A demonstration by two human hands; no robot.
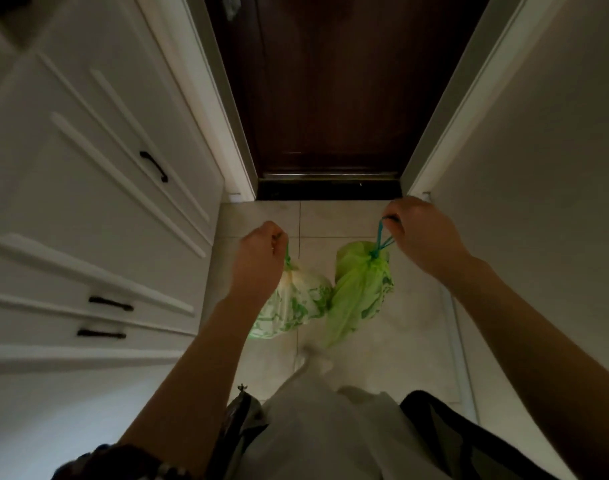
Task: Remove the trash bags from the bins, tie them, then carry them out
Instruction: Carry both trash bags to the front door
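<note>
Pale trousers [317,420] lowest in view, directly under the camera, bare forearms reaching forward on either side. Ahead of them, two green trash bags hanging side by side above the tiled floor [410,327], necks drawn tight by their strings. Left bag [292,303] pale and bulging, printed green, touching or nearly touching the right bag [360,289], plain green with a loose tail drooping below. Left hand [259,258] fisted, knuckles up, clamped on the left bag's string. Right hand [422,233] likewise closed around the blue-green string loop [381,237] of the right bag, held a little farther forward and higher in view. Narrow passage: white cabinet [88,188] with dark handles along the left edge, plain white wall [538,168] along the right. Open floor between, running to a dark threshold [329,188]. Beyond, a closed dark wooden door [331,84] framed in white trim, near the bags.
</note>
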